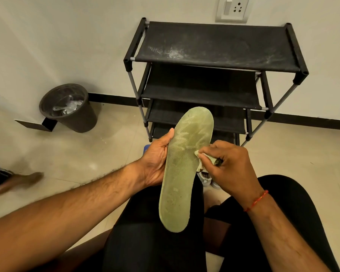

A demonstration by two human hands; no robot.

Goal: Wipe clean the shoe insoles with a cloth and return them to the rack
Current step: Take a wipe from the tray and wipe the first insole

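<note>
Two hands working: left hand is gripping the green insole at its left edge, thumb wrapped on; right hand is pinching a balled cloth against its right edge. The insole's long axis is running away, toe toward the rack ahead. No readable writing.

Mesh-patterned green insole, black rack

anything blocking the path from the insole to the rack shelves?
Nothing visible. The insole sits in the left hand, right hand pressing the cloth on it; the rack stands directly ahead, visible shelves bare.
</note>
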